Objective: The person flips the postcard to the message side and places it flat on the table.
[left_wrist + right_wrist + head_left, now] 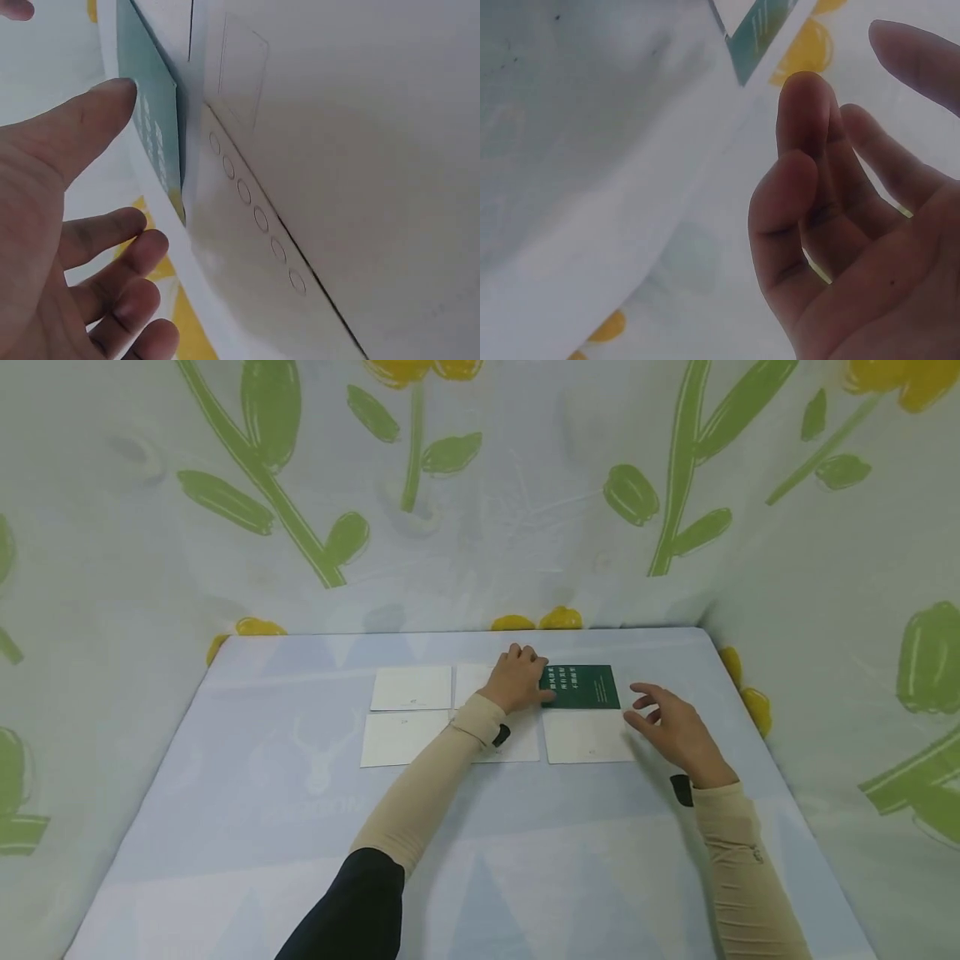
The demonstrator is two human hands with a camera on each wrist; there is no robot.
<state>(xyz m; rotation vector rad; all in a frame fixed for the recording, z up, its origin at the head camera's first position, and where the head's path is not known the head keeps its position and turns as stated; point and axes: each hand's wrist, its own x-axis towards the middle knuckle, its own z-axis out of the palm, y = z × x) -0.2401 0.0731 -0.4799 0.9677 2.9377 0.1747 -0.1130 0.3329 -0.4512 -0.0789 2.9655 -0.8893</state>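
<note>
A dark green card (588,689) with white lettering lies at the right end of the far row. My left hand (517,681) is over its left edge and the upper middle white card (468,681), the thumb apart from the fingers. In the left wrist view the thumb (105,112) overlaps the green card; whether it touches is unclear. Nothing is held there. To the right of the cards my right hand (678,727) hovers with loosely bent fingers, also holding nothing. Below the green card lies a white card (588,737).
More white cards lie left: the upper left card (412,687), lower left card (401,739) and lower middle card (517,747), partly under my left arm. The pale patterned table (247,802) meets flower-printed curtains (510,543) behind and at both sides.
</note>
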